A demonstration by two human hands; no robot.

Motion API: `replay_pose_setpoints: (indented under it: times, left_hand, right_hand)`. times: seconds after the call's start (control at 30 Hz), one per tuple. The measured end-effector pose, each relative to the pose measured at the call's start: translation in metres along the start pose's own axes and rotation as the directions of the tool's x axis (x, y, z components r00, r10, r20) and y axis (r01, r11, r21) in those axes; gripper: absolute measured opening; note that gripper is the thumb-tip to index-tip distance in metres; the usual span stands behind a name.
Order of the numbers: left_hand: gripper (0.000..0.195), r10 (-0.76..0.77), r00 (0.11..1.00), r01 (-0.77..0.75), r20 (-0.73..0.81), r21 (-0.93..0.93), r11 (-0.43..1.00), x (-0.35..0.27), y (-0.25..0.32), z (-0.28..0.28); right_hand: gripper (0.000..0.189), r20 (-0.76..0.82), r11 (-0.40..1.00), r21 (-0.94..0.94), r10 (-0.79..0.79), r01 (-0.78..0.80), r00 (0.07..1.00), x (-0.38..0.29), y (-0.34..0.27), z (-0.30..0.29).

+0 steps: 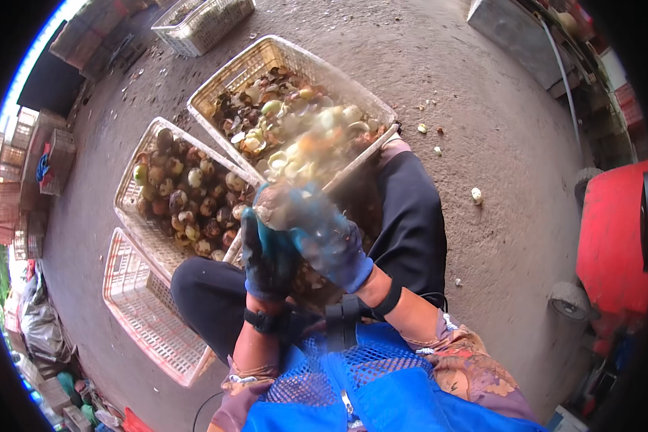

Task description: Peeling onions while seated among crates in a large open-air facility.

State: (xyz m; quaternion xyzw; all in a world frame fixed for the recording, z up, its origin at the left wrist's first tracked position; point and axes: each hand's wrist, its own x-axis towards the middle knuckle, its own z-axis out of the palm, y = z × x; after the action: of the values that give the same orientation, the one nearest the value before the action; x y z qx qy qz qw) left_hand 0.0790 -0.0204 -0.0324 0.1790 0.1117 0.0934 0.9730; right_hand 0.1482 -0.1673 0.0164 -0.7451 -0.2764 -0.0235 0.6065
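My left hand (pixel 270 254), in a blue and dark coated work glove, grips a brownish onion (pixel 272 208) above the near corners of two plastic crates. Against it is my right hand (pixel 332 248), gloved alike and blurred by motion. Its fingers lie across the onion's side; whether it also holds a tool is hidden by the blur. Brown, mottled onions (pixel 194 194) fill much of the left crate (pixel 120 202). The crate ahead (pixel 205 89) contains pale curved onion layers, brown skins and scraps (pixel 281 124).
A pinkish-white crate (pixel 156 318) stands at my left knee, another crate (pixel 194 32) farther ahead. Onion bits (pixel 476 195) dot the concrete floor to the right. A red wheeled machine (pixel 610 243) is at far right. Stacked crates (pixel 27 146) and sacks (pixel 40 318) line the left.
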Motion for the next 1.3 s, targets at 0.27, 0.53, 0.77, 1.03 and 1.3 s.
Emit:
replay_pose_setpoints:
  times: [0.27,0.53,0.77,1.03,1.3]
  left_hand:
    - [0.049,0.175,0.979,-0.079,-0.109,0.585,0.807,-0.003,0.009,0.005]
    - [0.046,0.514,0.784,-0.400,0.347,0.917,-0.010,0.007,-0.002,0.010]
    - [0.027,0.050,0.902,0.019,-0.428,0.155,0.988,0.019,-0.001,0.041]
    - [0.033,0.165,0.860,0.048,-0.482,0.399,0.916,0.023,-0.007,0.052]
    - [0.027,0.106,0.847,0.005,-0.520,0.208,0.978,0.032,-0.005,0.032]
  right_hand:
    - [0.030,0.190,0.959,-0.271,-0.029,0.081,0.981,-0.006,-0.007,-0.025]
    - [0.029,0.477,0.744,-0.641,0.192,0.190,0.857,-0.002,-0.011,-0.013]
    - [0.021,0.505,0.647,-0.730,0.293,0.220,0.812,-0.002,-0.005,-0.006]
    - [0.014,0.320,0.543,-0.839,0.440,0.035,0.839,0.005,0.003,0.011]
    - [0.014,0.483,0.929,-0.356,0.276,-0.101,0.831,-0.005,0.052,0.018]
